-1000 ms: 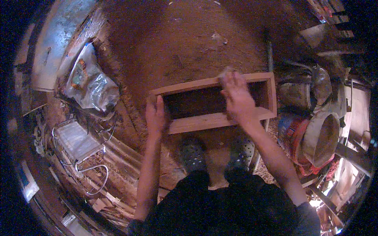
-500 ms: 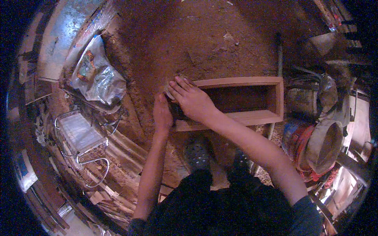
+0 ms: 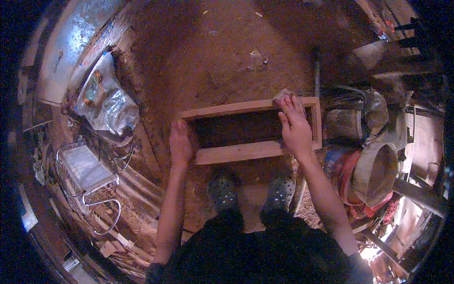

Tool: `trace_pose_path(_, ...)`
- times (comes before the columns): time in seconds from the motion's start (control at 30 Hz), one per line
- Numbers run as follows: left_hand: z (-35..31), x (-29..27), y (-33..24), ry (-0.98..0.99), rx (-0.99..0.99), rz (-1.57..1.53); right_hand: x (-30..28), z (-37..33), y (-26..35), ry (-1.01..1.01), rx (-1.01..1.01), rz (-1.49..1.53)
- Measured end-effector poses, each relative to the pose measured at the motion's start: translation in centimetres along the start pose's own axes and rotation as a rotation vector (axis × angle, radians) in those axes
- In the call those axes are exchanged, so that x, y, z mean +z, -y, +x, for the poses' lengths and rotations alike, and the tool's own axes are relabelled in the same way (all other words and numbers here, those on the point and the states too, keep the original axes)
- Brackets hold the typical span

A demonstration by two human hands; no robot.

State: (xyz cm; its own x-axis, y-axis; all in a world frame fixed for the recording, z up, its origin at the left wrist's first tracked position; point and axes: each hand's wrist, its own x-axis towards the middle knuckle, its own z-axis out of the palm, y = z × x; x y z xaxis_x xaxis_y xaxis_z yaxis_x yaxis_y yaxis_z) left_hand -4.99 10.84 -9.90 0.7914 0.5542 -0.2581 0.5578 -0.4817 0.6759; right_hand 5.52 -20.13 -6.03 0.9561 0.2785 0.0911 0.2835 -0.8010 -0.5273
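A long rectangular frame of pale wood (image 3: 241, 152) lies crosswise in front of my feet, with a dark hollow inside. My left hand (image 3: 180, 142) grips its left end, fingers close together over the corner. Toward the right end of the far rail, my right hand (image 3: 296, 124) presses a crumpled pale brown pad (image 3: 283, 96) onto the wood. The pad pokes out past the fingertips; whether it is cloth or sandpaper I cannot make out. My right fingers are slightly spread over it.
Dark clogs (image 3: 278, 193) are on my feet, just behind the frame. To the right stand a red bucket (image 3: 341, 177) and a pale round container (image 3: 376, 174). A clear plastic bag (image 3: 111, 106) and a wire-framed rack (image 3: 87, 163) sit on the left. Brown ground lies beyond the frame.
My right hand has slid with the pad along the far rail, from the left corner to near the right end. My left hand stays at the left end.
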Motion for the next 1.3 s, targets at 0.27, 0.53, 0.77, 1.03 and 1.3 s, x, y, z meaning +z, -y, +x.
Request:
trace_pose_path(0.27, -0.3, -0.5, -1.6, -0.079, 0.053, -0.083, 3.8, 0.9, 4.4, 0.115, -0.312, -0.028)
trace_pose_path(0.53, -0.9, -0.8, -2.1, -0.069, 0.018, -0.076, 4.4, 0.9, 5.6, 0.211, -0.347, 0.034)
trace_pose_path(0.77, -0.5, -0.2, -0.7, -0.088, 0.088, -0.009, 0.4, 0.0, -0.2, 0.028, -0.064, -0.050)
trace_pose_path(1.03, -0.5, -0.3, -0.7, -0.075, 0.110, -0.004, 1.2, 0.4, 1.3, 0.054, -0.092, -0.098)
trace_pose_path(1.3, -0.4, -0.7, -1.6, -0.015, -0.022, -0.002, 5.7, 1.6, 7.9, 0.185, -0.467, -0.042)
